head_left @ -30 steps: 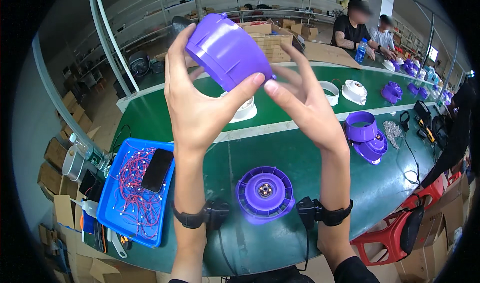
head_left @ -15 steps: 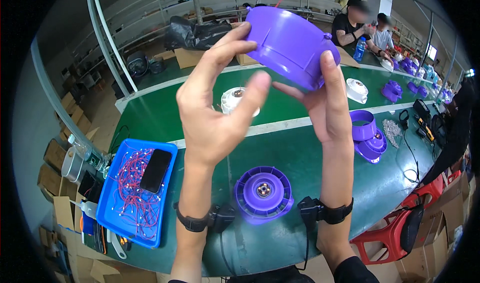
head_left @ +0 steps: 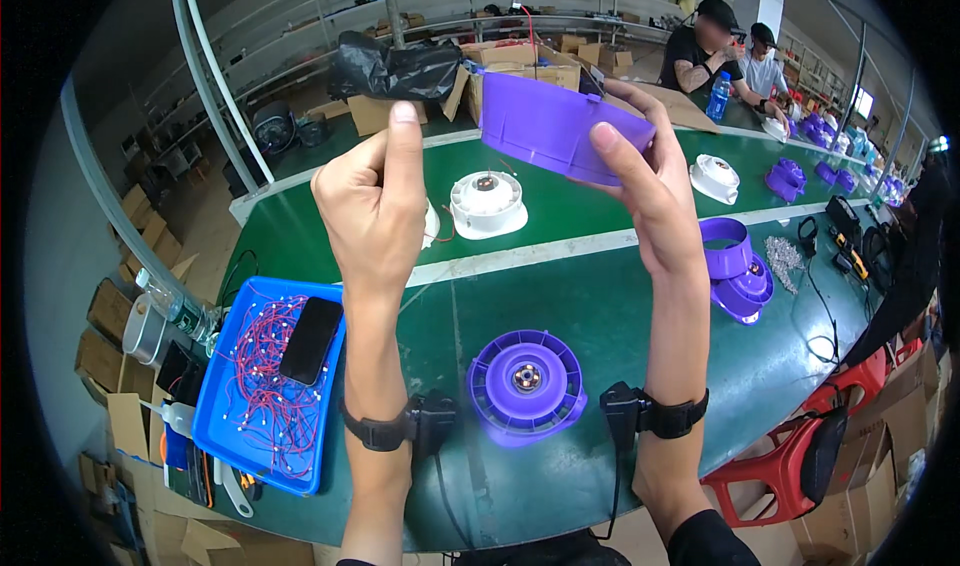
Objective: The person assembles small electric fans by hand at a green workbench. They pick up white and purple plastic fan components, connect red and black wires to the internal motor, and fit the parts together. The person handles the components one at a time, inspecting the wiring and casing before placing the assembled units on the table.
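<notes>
A purple ring-shaped plastic housing is held up over the far part of the bench, tilted, with a red wire rising from behind its rim. My right hand grips its right side, thumb on the outer wall and fingers behind. To its left, my left hand is raised apart from the housing, fingers curled in and thumb pointing up; nothing shows in it. On the bench between my forearms rests a round purple fan-like base with ribs around its edge and a metal hub.
At left, a blue tray holds red wire leads and a black phone. White round units stand on the far green strip. More purple parts sit at right, near tools and cables. Two people work at the back right.
My left hand has let go of the housing, moved left and curled its fingers. The housing has come lower and tipped, now in my right hand alone.
</notes>
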Action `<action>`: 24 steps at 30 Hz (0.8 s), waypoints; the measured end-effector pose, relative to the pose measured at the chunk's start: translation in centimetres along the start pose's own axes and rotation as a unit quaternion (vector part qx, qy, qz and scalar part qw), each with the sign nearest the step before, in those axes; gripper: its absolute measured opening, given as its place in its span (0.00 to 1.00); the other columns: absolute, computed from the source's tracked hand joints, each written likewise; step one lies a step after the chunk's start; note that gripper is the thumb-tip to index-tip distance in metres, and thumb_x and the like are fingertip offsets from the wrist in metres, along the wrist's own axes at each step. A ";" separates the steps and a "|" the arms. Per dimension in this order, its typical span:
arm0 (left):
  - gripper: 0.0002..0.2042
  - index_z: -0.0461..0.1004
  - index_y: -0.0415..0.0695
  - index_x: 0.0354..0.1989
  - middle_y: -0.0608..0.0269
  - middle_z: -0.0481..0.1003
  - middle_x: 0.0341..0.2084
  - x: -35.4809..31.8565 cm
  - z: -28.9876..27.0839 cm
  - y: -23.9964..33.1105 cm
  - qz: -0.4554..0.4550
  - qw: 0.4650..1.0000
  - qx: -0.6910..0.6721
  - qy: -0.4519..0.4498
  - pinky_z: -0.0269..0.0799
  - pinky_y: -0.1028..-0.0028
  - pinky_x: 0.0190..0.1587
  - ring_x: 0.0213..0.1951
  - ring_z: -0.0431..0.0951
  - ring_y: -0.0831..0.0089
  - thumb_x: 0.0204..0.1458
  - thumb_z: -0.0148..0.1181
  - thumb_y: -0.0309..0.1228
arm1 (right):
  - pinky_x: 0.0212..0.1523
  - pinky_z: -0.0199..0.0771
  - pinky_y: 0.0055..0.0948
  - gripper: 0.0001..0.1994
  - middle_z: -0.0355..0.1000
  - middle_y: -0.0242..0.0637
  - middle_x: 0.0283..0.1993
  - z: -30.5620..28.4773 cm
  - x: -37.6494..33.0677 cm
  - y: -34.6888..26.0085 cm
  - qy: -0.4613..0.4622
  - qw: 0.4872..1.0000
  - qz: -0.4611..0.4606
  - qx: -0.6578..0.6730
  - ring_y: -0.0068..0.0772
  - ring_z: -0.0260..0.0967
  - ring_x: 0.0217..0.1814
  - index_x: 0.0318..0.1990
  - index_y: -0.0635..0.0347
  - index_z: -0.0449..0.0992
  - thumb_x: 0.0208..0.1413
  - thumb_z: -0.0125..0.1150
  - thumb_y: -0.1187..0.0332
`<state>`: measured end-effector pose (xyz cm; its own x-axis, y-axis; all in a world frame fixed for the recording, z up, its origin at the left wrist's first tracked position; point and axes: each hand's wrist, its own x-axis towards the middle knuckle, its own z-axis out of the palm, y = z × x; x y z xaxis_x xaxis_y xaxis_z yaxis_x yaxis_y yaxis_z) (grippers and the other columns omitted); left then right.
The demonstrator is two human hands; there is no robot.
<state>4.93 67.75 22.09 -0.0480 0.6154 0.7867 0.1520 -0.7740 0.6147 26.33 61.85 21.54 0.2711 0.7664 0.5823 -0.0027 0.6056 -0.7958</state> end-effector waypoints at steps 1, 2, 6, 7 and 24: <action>0.19 0.70 0.38 0.18 0.71 0.67 0.11 0.1 -0.3 -0.2 -0.002 1.000 0.025 -0.008 0.56 0.78 0.18 0.16 0.64 0.86 0.62 0.59 0.33 | 0.58 0.69 0.32 0.41 0.71 0.45 0.51 0.2 0.0 0.0 -0.003 1.000 -0.001 0.007 0.34 0.69 0.55 0.64 0.63 0.61 0.48 0.76 0.54; 0.16 0.71 0.37 0.23 0.69 0.70 0.15 0.2 0.0 -0.3 0.010 1.000 -0.011 -0.004 0.60 0.78 0.21 0.19 0.67 0.85 0.62 0.59 0.33 | 0.57 0.69 0.33 0.41 0.71 0.45 0.52 0.4 0.0 -0.1 -0.005 1.000 -0.001 0.013 0.34 0.69 0.55 0.64 0.63 0.61 0.48 0.76 0.54; 0.29 0.61 0.37 0.61 0.46 0.76 0.47 0.1 1.5 0.5 -0.018 0.988 -0.130 -0.079 0.76 0.69 0.47 0.48 0.77 0.67 0.57 0.66 0.38 | 0.57 0.70 0.33 0.40 0.70 0.46 0.53 0.8 -0.3 -0.4 -0.027 1.000 0.003 0.002 0.34 0.69 0.56 0.64 0.64 0.61 0.48 0.77 0.57; 0.37 0.54 0.38 0.67 0.40 0.72 0.53 0.0 1.8 0.2 -0.018 0.975 -0.193 -0.105 0.75 0.66 0.52 0.54 0.75 0.62 0.54 0.69 0.39 | 0.57 0.71 0.33 0.40 0.70 0.46 0.54 0.9 -0.3 -0.1 -0.037 0.999 -0.011 -0.010 0.34 0.69 0.56 0.63 0.64 0.61 0.48 0.77 0.57; 0.26 0.59 0.34 0.65 0.41 0.74 0.54 0.3 2.1 0.1 0.006 0.947 -0.313 -0.071 0.73 0.72 0.54 0.53 0.77 0.67 0.62 0.58 0.32 | 0.67 0.63 0.37 0.47 0.66 0.47 0.62 -0.6 -0.1 -0.5 -0.151 0.976 -0.134 0.076 0.38 0.64 0.65 0.68 0.63 0.54 0.43 0.80 0.65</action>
<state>7.04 68.19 22.22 0.0891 0.5853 0.8059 -0.4658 -0.6906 0.5532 26.88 61.32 21.80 -0.0142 0.5902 0.8071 -0.1203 0.8003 -0.5874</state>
